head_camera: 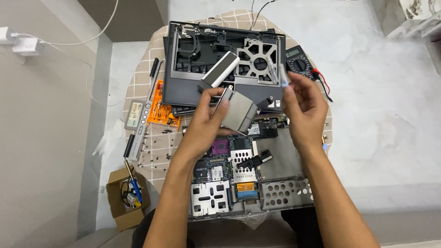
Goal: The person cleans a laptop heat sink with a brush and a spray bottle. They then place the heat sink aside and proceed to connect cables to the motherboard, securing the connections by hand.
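Note:
My left hand [206,119] holds a grey metal laptop heatsink [229,92], a flat plate joined to a finned block, lifted above the table. My right hand [303,103] is raised beside it and pinches a thin clear stick-like tool [283,76] between its fingers. Below both hands lies an opened laptop base with its bare motherboard [225,170], a purple chip socket showing. Behind the hands a dark laptop top cover [183,87] with a fan opening lies flat.
An orange screwdriver-bit case [161,108] and a small grey display panel [135,115] lie at the left. A multimeter [298,62] with red and black leads sits at the right. Several loose screws dot the checked tablecloth [156,147]. A cardboard box [124,202] with tools stands on the floor.

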